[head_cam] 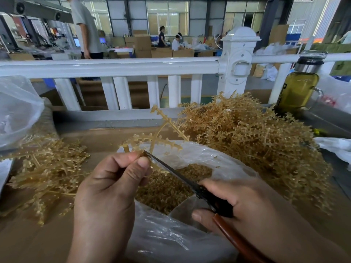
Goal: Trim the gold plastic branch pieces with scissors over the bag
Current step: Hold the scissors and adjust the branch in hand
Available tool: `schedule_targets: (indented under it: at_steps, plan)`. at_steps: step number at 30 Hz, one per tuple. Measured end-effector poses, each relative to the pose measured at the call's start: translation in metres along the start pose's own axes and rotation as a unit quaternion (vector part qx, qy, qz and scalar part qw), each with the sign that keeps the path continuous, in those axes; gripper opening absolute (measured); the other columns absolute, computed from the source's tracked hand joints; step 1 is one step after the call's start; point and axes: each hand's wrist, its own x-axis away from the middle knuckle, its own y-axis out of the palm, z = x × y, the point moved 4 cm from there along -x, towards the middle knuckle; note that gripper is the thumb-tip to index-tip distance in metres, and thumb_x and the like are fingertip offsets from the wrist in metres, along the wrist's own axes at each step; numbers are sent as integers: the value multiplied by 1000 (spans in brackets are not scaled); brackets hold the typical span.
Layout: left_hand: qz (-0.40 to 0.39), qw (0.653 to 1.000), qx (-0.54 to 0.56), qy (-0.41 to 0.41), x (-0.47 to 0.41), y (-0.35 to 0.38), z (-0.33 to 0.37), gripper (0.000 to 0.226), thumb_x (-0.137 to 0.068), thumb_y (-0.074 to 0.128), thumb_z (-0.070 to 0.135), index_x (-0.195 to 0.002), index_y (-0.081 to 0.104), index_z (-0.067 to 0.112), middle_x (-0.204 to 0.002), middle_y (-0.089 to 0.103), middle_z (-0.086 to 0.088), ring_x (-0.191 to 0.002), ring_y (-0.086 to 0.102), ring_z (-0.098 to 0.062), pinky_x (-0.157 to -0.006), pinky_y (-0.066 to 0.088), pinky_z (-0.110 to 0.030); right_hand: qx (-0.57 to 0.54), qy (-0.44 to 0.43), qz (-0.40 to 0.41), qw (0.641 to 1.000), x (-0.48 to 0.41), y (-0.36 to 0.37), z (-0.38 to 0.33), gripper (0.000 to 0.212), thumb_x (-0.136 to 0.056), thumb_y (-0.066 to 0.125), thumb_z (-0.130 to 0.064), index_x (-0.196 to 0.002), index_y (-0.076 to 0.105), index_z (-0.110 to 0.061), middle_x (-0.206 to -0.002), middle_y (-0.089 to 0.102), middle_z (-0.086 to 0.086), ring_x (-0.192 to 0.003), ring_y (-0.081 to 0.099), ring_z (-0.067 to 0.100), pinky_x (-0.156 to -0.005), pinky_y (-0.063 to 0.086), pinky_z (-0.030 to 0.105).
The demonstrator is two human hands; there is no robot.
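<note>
Pinching the gold branch piece (163, 130) in our left hand (114, 179) over the bag (218, 160), we risked nicking those fingers (141, 165), since the scissors (180, 175) gripped in our right hand (237, 202) reached just beside them.

Worn on the head, facing forward and down, close above the left hand (112, 183), right hand (237, 204) and bag (199, 154). Wide-angled, bending the white railing (114, 67) ahead and reaching the workshop hall (171, 25) behind it.

A factory workshop hall: steel columns (269, 21), wide windows (168, 18), stacked cardboard boxes (142, 45), workers (176, 43) at far benches, machines (11, 35) beyond a white railing (114, 66), gold plastic branch pieces (247, 133) heaped at the tabletop's (38, 243) left and right edges.
</note>
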Motion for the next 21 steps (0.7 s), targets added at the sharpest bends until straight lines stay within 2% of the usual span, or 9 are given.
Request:
schedule_targets:
  at_steps: [3, 5, 9, 16, 19, 21]
  plan:
    - [-3, 1000, 2, -5, 0, 0, -1, 44, -61, 83, 68, -83, 76, 30, -75, 73, 4, -71, 70, -16, -70, 55, -33, 12, 2, 15, 1000, 1, 0, 0, 50, -77, 49, -73, -106, 61, -34, -76, 62, -16, -70, 60, -2, -58, 45, 19]
    - [-3, 1000, 8, -10, 1, 0, -1, 41, -63, 84, 64, -83, 76, 30, -76, 74, 3, -72, 71, -17, -69, 54, -34, 20, 1, 17, 1000, 1, 1, 0, 50, -78, 47, -74, -104, 61, -33, -77, 61, -15, -70, 59, -1, -60, 46, 22]
    - [-2, 1000, 18, -25, 1, -1, -3, 23, -70, 79, 47, -82, 76, 28, -75, 73, -1, -72, 70, -18, -70, 52, -38, 30, -4, 16, 999, 0, 1, -1, 44, -80, 51, -68, -98, 65, -30, -70, 59, -14, -66, 58, -1, -54, 40, 15]
    - [-23, 998, 45, -43, 1, 1, -3, 21, -68, 78, 45, -77, 75, 26, -75, 72, -2, -73, 70, -17, -65, 55, -23, 25, 8, 19, 999, 1, 0, 0, 52, -76, 48, -73, -106, 61, -32, -73, 62, -13, -71, 60, 1, -58, 46, 22]
    - [-29, 997, 57, -40, 1, 2, -1, 28, -64, 84, 49, -78, 75, 26, -75, 73, -2, -72, 70, -16, -65, 56, -22, 30, 16, 18, 999, 2, 1, 0, 58, -73, 41, -77, -107, 59, -34, -79, 63, -14, -79, 60, -1, -65, 47, 23]
    - [-30, 997, 58, -43, 2, 2, -1, 32, -62, 87, 51, -78, 75, 26, -75, 73, -3, -72, 70, -16, -65, 56, -22, 32, 13, 11, 999, 2, 1, 0, 57, -75, 42, -75, -103, 63, -30, -75, 64, -13, -77, 60, -1, -65, 47, 22]
